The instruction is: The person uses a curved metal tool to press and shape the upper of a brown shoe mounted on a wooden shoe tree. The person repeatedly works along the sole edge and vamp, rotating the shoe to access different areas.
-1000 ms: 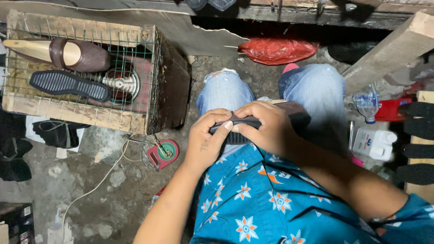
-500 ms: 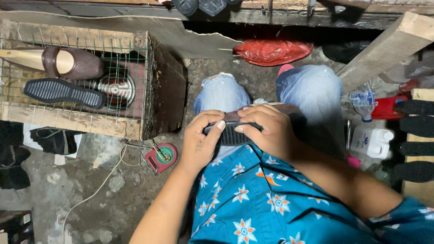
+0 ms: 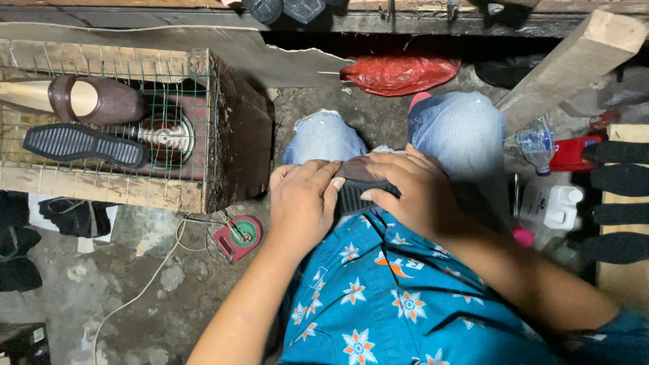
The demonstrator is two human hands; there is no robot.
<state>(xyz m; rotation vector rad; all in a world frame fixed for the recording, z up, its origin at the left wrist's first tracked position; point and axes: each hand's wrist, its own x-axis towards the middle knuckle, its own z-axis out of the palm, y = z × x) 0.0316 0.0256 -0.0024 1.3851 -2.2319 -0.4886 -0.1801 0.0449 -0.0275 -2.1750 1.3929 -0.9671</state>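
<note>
I sit with a dark shoe [image 3: 359, 184] on my lap, its ribbed black sole facing up. My left hand [image 3: 304, 203] presses down on the shoe's left end, fingers curled over it. My right hand [image 3: 411, 192] grips the right end, thumb on the sole. Most of the shoe is hidden under both hands. My knees in pale jeans [image 3: 466, 128] and a blue flowered shirt [image 3: 399, 297] frame it.
A wire-mesh wooden crate [image 3: 196, 128] at the left carries a brown shoe [image 3: 94, 100] and a loose black sole [image 3: 81, 144], with a heater inside. A red round device [image 3: 240, 236] with a cable lies on the floor. White bottles [image 3: 551, 203] and dark soles [image 3: 618, 203] are at the right, a red bag [image 3: 399, 73] ahead.
Both hands stay on the shoe; the fingers have shifted slightly along the sole, pressing it. The view has drifted a little.
</note>
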